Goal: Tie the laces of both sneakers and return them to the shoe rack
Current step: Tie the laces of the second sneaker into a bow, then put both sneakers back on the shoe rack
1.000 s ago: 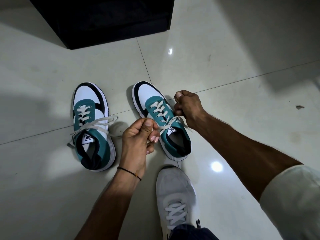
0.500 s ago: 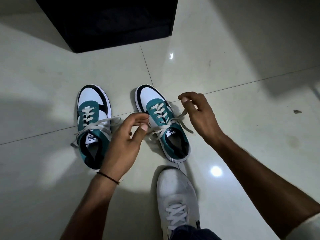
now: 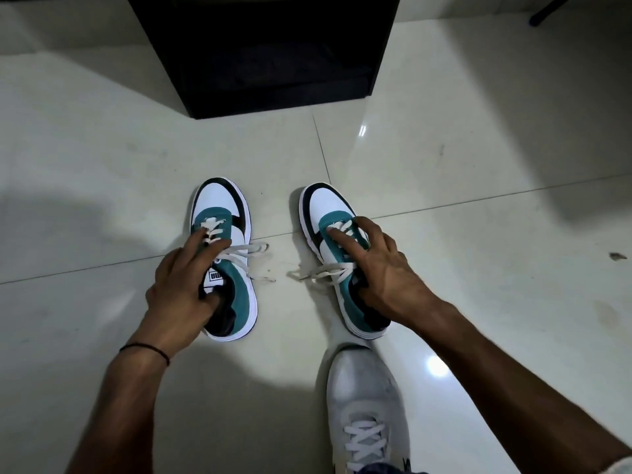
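Gripping one teal-and-white sneaker each, both hands close over the collars at centre frame. The left hand (image 3: 178,285) has its thumb inside the left sneaker (image 3: 224,258), fingers across the tongue. The right hand (image 3: 379,268) clasps the right sneaker (image 3: 337,254) likewise. Both bows look tied. Likely light, stiff-soled shoes with soft uppers; the collar suits lifting. The dark shoe rack (image 3: 273,53) stands at upper centre.

Two teal, white and black sneakers, left sneaker (image 3: 224,254) and right sneaker (image 3: 337,254), stand upright side by side, apart, on the tiled floor, cream laces (image 3: 251,258) tied, toes toward the black shoe rack (image 3: 266,53)
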